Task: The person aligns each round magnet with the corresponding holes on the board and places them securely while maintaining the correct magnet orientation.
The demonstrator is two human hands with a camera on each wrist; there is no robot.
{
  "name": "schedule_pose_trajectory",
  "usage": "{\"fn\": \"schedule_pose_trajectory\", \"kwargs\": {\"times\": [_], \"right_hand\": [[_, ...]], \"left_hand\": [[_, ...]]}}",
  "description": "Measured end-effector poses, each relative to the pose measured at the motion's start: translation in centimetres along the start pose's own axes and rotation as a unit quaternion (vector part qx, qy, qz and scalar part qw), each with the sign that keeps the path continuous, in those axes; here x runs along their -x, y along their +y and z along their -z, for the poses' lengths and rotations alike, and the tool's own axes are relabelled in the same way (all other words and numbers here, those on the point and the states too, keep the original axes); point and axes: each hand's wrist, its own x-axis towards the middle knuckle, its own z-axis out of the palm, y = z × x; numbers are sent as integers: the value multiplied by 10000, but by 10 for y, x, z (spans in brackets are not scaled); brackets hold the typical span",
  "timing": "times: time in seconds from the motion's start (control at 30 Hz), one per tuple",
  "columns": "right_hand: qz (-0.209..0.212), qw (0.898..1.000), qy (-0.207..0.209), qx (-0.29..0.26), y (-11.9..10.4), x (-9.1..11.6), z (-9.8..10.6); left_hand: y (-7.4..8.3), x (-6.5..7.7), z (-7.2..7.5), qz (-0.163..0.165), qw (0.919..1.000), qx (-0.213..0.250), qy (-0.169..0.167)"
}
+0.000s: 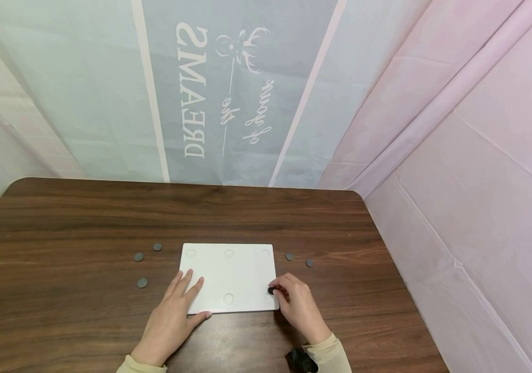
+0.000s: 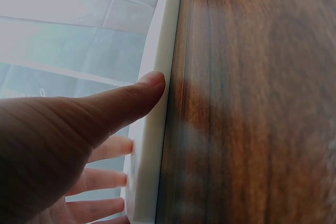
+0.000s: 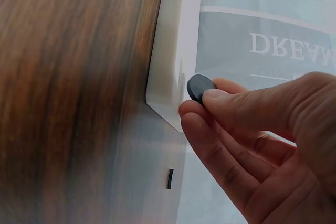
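Note:
A white rectangular board [image 1: 252, 274] with shallow round recesses lies on the table. My left hand [image 1: 170, 321] rests on its near left corner, fingers spread and straight; in the left wrist view the thumb [image 2: 126, 100] lies against the board's near edge. Between thumb and fingertips, my right hand [image 1: 297, 303] pinches a small black disc [image 3: 199, 86]. It holds that disc tilted over the board's near right corner, by the recess there. The near left part of the board is hidden under my left hand.
Left of the board lie three dark grey discs, the nearest [image 1: 142, 283] beside my left hand. Two more discs, one [image 1: 289, 256] close to the board and another [image 1: 309, 263] farther out, lie on the right. The wooden table [image 1: 84, 223] ends at a printed curtain [image 1: 228, 171].

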Motion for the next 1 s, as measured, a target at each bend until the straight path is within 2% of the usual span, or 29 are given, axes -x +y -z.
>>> {"fn": "schedule_pose_trajectory", "kwargs": {"times": [0.17, 1.0], "right_hand": [[123, 9999, -56, 30, -1, 0, 0], [88, 9992, -395, -13, -2, 0, 1]], "left_hand": [[0, 0, 0, -4, 10000, -29, -1], [0, -1, -2, -21, 10000, -77, 14]]}}
